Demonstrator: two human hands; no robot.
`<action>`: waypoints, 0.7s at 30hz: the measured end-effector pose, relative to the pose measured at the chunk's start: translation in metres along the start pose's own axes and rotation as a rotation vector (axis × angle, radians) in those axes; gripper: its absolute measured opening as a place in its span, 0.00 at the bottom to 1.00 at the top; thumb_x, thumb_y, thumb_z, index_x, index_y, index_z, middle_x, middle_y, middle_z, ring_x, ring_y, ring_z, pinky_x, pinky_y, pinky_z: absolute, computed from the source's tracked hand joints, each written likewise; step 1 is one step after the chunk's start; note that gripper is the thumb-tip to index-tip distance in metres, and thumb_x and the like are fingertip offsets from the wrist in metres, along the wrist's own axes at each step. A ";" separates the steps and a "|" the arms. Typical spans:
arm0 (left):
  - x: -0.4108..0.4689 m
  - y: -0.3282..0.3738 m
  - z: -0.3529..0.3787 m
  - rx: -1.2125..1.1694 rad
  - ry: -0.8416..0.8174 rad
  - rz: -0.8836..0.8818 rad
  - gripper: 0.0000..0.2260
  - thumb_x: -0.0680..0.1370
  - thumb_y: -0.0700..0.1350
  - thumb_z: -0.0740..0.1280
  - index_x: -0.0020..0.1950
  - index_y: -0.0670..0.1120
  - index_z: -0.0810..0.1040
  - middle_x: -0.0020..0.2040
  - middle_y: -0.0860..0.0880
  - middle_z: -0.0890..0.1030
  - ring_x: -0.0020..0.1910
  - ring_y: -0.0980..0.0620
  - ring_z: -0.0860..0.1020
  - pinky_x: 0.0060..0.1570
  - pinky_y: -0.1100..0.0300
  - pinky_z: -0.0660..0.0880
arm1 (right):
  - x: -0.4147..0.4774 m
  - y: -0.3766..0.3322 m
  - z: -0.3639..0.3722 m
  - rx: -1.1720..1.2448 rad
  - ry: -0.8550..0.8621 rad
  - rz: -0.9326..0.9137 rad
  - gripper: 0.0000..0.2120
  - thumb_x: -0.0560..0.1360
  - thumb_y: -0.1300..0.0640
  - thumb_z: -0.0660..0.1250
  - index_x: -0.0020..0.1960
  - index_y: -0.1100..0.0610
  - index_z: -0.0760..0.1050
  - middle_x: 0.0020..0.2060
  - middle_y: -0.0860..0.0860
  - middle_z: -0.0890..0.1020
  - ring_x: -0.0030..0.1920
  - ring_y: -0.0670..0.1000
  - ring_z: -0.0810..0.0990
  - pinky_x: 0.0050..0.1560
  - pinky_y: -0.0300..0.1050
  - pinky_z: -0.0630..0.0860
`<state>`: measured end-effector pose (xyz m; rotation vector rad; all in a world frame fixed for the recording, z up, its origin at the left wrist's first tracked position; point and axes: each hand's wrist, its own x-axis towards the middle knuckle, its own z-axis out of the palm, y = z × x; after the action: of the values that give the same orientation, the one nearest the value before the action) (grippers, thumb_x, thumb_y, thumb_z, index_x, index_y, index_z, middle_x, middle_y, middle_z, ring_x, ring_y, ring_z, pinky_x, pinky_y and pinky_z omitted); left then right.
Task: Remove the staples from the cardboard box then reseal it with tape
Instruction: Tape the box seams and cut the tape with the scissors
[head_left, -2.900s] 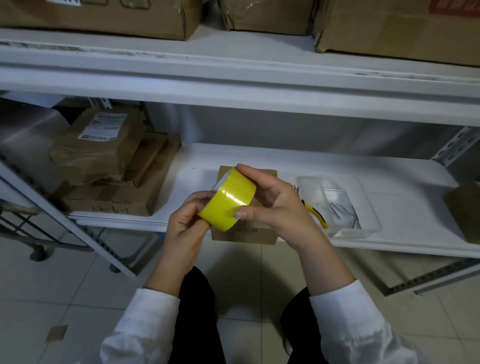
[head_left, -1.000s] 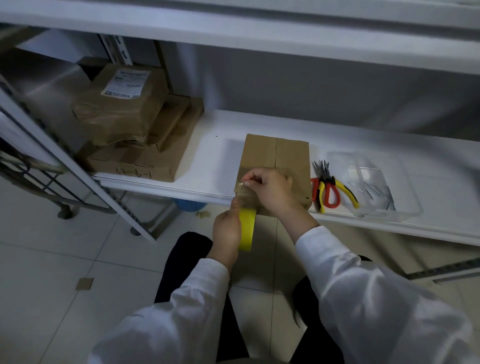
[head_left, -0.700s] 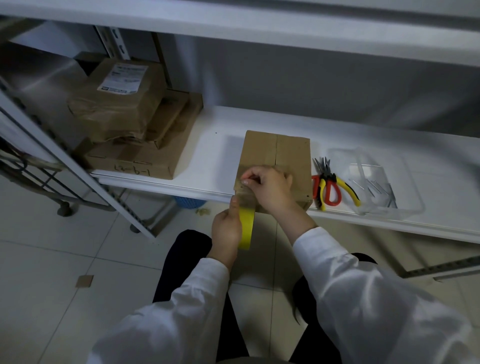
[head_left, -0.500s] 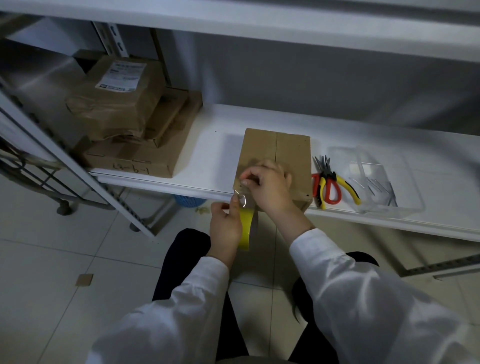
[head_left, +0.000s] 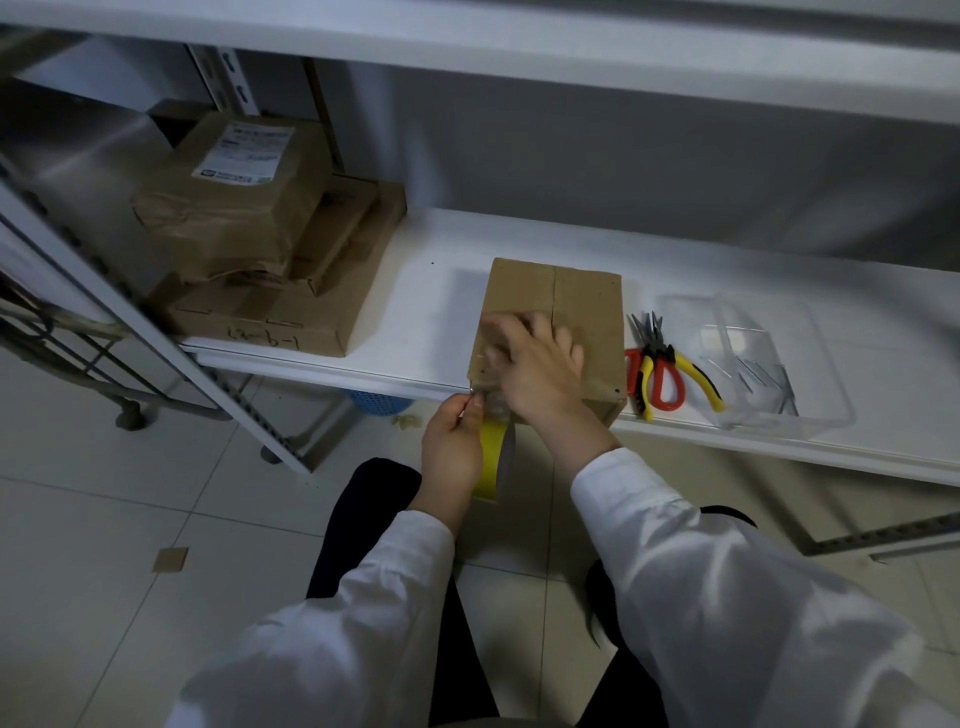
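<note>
A small cardboard box (head_left: 576, 296) with a centre seam stands at the front edge of the white shelf (head_left: 426, 312). My left hand (head_left: 451, 447) holds a yellow tape roll (head_left: 492, 462) just below the shelf edge, in front of the box's near left corner. A clear strip of tape runs from the roll up onto the box top. My right hand (head_left: 540, 364) lies blurred on the near left part of the box top, with its fingers pressed down on the strip. The box's near face is mostly hidden by my hands.
Red-handled scissors (head_left: 655, 376) and yellow-handled pliers (head_left: 675, 364) lie right of the box. A clear plastic tray (head_left: 826, 410) holding loose metal pieces sits further right. Stacked brown parcels (head_left: 249, 223) fill the shelf's left end. An upper shelf (head_left: 519, 57) overhangs. Tiled floor lies below.
The roll went from both hands in front of me down to the shelf edge. Over the last second my right hand slid further onto the box top along the tape strip.
</note>
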<state>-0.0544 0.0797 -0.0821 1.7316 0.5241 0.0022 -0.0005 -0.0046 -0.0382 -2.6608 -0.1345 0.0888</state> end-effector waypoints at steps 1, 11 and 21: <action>0.001 0.000 0.000 -0.002 0.002 0.001 0.08 0.81 0.44 0.59 0.45 0.44 0.75 0.44 0.47 0.76 0.45 0.52 0.72 0.37 0.74 0.65 | 0.001 0.002 -0.001 0.004 -0.001 -0.019 0.17 0.80 0.53 0.54 0.68 0.43 0.66 0.66 0.48 0.68 0.64 0.55 0.63 0.60 0.48 0.58; 0.009 0.004 0.005 -0.082 -0.014 -0.016 0.09 0.81 0.41 0.58 0.53 0.42 0.77 0.49 0.48 0.77 0.49 0.52 0.73 0.45 0.64 0.67 | -0.010 0.019 0.003 -0.292 -0.101 -0.156 0.30 0.78 0.37 0.48 0.77 0.47 0.50 0.77 0.46 0.51 0.77 0.52 0.47 0.75 0.53 0.43; 0.026 -0.002 0.007 -0.125 -0.077 -0.150 0.08 0.79 0.41 0.62 0.40 0.46 0.75 0.49 0.44 0.77 0.52 0.47 0.74 0.55 0.57 0.68 | -0.003 0.024 0.002 -0.386 -0.184 -0.218 0.29 0.80 0.41 0.46 0.77 0.50 0.43 0.78 0.48 0.46 0.77 0.52 0.45 0.75 0.51 0.44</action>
<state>-0.0303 0.0823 -0.0929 1.5613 0.5838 -0.1352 -0.0014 -0.0255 -0.0514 -2.9948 -0.5509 0.2592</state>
